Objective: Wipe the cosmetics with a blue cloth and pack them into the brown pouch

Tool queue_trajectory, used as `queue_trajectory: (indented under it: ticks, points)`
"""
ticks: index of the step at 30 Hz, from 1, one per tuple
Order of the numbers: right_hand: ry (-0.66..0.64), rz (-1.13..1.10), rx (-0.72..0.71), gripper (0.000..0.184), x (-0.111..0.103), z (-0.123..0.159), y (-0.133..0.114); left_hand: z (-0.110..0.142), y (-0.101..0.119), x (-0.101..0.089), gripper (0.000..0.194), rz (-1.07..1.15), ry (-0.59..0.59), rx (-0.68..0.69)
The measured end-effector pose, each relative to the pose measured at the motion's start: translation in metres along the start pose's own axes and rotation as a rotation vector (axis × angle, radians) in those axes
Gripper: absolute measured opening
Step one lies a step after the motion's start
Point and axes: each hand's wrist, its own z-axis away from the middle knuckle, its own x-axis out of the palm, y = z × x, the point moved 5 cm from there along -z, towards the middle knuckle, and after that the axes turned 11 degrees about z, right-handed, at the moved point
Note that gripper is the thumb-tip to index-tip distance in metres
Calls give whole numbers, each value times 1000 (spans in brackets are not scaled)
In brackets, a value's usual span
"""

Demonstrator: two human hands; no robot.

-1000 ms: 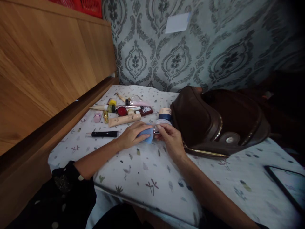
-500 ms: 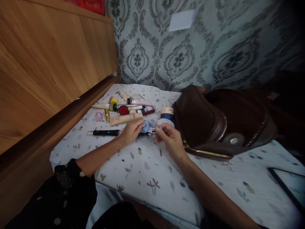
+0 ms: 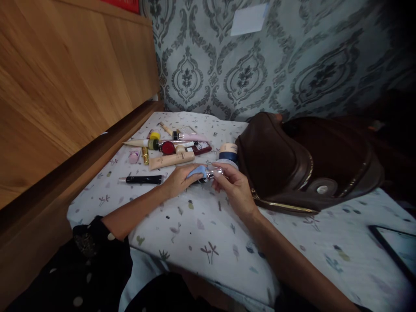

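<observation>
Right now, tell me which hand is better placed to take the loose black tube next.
Probably the left hand: it is nearer the black tube, though it holds a blue cloth. The right hand is farther off, by the bag, gripping a shiny item.

Back from the grip of the bare left hand point(image 3: 180, 180), toward the body, is a loose black fabric sleeve point(image 3: 61, 284) scattered with round cream-white dots; a dark, rough-textured patch point(image 3: 85, 242) marks it near the cuff. Behind the bare right hand point(image 3: 236, 188) and its grip, a dark cloth sleeve point(image 3: 294, 300) shows partly, its pattern unclear; plain-looking black cloth point(image 3: 162, 295) lies below both.
</observation>
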Motion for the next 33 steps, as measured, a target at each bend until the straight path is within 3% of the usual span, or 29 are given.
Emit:
queue_trajectory:
  ticks: [5,9,12,19,26,33]
  points:
    - [10,30,15,38,1,1,1,0,6,-7,38,-16,69,24]
    - [61,29,73,49,-3,0,8,3,10,2,53,-153,-81,116]
    - [67,38,57,50,-4,-1,8,5,5,7,62,-231,-135,104]
    - [-18,26,-7,34,1,1,-1,5,-2,3,52,-86,-71,152]
    - [84,-16,116,44,-4,1,7,4,11,0,37,-24,-7,204]
    - [175,-113,158,45,-10,1,5,0,10,-12,47,68,128,-6]
